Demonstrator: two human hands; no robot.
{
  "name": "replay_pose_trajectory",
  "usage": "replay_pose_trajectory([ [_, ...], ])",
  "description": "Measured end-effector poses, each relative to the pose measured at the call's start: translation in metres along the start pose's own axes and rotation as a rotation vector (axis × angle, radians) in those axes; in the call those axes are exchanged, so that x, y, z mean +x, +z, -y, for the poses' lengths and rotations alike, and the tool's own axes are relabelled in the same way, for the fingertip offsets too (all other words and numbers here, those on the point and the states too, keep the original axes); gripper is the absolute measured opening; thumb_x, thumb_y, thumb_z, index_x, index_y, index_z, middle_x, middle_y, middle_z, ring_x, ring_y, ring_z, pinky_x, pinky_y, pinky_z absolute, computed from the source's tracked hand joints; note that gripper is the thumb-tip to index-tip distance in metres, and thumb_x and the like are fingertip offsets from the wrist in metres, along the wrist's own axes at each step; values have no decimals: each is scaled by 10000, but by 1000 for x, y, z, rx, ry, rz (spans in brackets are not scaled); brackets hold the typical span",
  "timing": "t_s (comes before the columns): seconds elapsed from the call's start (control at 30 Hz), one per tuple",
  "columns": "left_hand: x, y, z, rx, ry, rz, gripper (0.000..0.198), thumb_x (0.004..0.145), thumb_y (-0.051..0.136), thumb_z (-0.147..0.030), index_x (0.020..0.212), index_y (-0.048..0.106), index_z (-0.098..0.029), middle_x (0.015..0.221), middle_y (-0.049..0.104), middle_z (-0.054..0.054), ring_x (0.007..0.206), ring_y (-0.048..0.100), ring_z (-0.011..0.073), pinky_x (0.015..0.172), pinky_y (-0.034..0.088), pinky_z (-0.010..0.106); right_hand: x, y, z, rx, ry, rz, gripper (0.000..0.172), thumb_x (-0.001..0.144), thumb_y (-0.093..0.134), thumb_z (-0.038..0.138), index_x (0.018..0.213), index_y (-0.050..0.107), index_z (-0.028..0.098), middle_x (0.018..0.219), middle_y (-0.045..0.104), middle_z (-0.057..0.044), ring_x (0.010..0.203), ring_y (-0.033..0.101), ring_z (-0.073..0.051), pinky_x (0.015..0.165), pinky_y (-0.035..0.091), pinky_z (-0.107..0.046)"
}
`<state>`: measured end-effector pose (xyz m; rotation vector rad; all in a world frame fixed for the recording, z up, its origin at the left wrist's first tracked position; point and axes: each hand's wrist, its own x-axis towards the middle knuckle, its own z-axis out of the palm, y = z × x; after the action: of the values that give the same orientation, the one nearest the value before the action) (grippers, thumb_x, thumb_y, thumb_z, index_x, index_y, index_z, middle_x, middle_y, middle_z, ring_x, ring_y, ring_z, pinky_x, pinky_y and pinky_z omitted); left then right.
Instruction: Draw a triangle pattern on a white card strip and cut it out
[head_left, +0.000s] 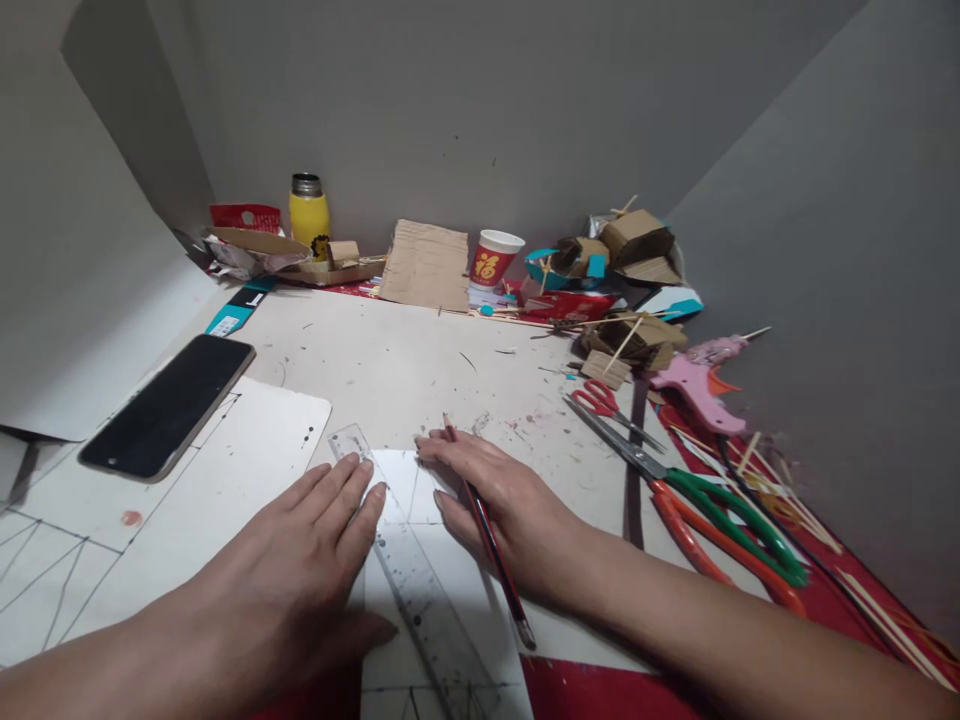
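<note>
A clear plastic ruler (pixel 427 600) lies slanted across a white sheet of paper (pixel 495 610) with pencilled lines. My left hand (pixel 300 545) rests flat, its fingertips on the ruler's upper part and its thumb stretched toward the lower part. My right hand (pixel 502 500) lies on the sheet's right side. It holds a red-and-black pencil (pixel 491 550), the tip pointing away from me and the end toward me. The ruler's left edge is partly hidden by my left fingers.
A phone (pixel 169 405) lies at left on a larger drawn sheet (pixel 247 440). Scissors with green and orange handles (pixel 720 530), small red scissors (pixel 600 398) and a pink glue gun (pixel 705 385) are at right. Behind stand a yellow bottle (pixel 309 215), a paper cup (pixel 495 260) and cardboard pieces (pixel 425 265).
</note>
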<state>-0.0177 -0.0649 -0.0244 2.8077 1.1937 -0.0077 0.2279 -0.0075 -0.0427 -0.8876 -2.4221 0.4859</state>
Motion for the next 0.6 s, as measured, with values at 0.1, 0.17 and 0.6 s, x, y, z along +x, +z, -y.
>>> replay_pose_trajectory([
  [0.1, -2, 6, 0, 7, 6, -38, 741, 812, 679, -419, 1403, 499, -9, 1483, 440, 297, 1394, 394, 441, 1108, 398, 578, 0, 0, 0, -4, 8, 5, 371, 908, 520, 133, 1274, 581, 153, 1242, 696, -178, 1237, 611, -329, 1061, 488, -597],
  [0.17, -5, 10, 1, -3, 1, -90, 760, 815, 675, -421, 1431, 468, -27, 1511, 417, 280, 1425, 352, 421, 1142, 354, 567, 0, 0, 0, -5, 15, 7, 376, 905, 525, 131, 1275, 584, 155, 1245, 696, -178, 1238, 612, -330, 1064, 483, -600],
  [0.6, -2, 7, 1, 43, 3, -55, 772, 799, 665, -447, 1413, 494, -12, 1496, 421, 295, 1407, 381, 424, 1126, 375, 558, -1, 1, -1, -12, -4, -2, 355, 912, 531, 128, 1265, 562, 149, 1246, 694, -175, 1233, 611, -316, 1056, 488, -587],
])
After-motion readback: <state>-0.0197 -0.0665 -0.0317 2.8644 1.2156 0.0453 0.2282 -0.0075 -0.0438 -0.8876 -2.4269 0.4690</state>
